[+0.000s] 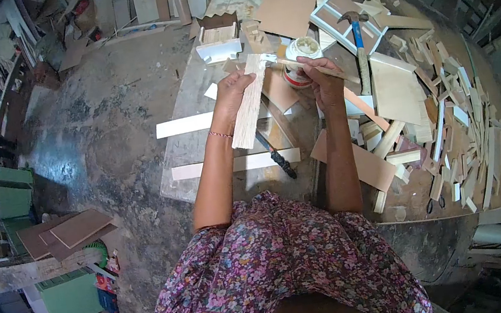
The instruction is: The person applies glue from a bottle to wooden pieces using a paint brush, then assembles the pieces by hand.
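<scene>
My left hand (231,94) is closed on a light wooden strip (250,106), held at a slant above the worktable (190,94). In my right hand (323,79) is a thin brush (288,62), its white-coated tip touching or very near the strip's upper end. An open jar (303,50) of pale paste stands just behind the right fingers. Two pale strips lie below the left forearm and hand, one higher (185,124) and one lower (245,163). A dark-handled tool (281,163) rests across the lower one.
A small wooden box (218,38) stands at the back. On the right lie a blue-handled hammer (359,45), a white frame (333,17), brown boards (286,10) and a heap of wood offcuts (450,122). Scissors (434,204) lie near the front edge. Green cabinets (71,300) stand at lower left.
</scene>
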The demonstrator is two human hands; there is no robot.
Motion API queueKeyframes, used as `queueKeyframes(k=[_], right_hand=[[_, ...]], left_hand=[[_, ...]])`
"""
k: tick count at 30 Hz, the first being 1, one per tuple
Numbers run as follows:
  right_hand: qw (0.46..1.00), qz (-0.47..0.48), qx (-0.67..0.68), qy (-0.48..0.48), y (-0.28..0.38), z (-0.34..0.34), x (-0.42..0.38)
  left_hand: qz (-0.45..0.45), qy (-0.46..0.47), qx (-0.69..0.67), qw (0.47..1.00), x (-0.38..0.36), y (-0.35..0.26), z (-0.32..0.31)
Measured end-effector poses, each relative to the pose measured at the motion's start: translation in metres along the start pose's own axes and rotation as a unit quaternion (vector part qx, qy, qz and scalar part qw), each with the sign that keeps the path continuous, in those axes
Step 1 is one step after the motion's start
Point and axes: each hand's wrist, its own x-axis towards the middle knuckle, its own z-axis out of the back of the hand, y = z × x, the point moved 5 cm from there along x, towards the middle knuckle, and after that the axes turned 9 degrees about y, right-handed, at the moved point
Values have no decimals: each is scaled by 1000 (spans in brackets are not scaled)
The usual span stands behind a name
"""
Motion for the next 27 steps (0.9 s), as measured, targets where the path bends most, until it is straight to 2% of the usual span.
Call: queueKeyframes(k=[5,8,17,27], right_hand=[[1000,2,28,5,1,0,-4],[999,25,40,-26,2,2,-5],[999,17,22,-43,2,0,0],[1000,-2,13,17,0,3,-8]], left_hand=[[7,-1,7,1000,1,2,3],[5,-3,-8,1000,2,5,5],[2,2,-17,1000,0,3,1],[3,-3,-8,1000,3,7,7]])
